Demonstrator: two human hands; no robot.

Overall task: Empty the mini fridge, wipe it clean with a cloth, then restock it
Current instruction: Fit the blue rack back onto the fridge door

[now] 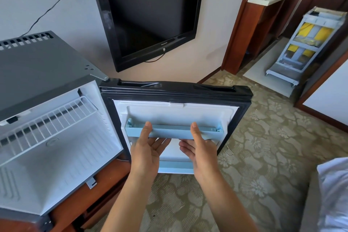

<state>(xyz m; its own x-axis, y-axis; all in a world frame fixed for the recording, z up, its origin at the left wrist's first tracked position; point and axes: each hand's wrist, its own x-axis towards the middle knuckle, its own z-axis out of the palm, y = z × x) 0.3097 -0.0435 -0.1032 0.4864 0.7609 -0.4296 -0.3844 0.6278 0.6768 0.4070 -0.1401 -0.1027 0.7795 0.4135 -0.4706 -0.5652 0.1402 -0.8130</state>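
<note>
The grey mini fridge (37,73) stands at the left with its door (175,90) swung wide open. Its white interior holds only a white wire shelf (47,124). On the door's inner side sits a pale blue upper door bin (173,131), with nothing in it. My left hand (148,149) grips the bin left of its middle, thumb on the front face and fingers beneath. My right hand (199,149) grips it the same way right of the middle. A lower pale blue door rail (175,165) shows between my wrists.
The fridge sits on a brown wooden cabinet (90,199). A black wall television (148,11) hangs behind the door. A grey housekeeping cart (305,43) with yellow items stands far right in a doorway. White bedding (335,194) lies at the lower right; patterned carpet (263,156) covers the floor.
</note>
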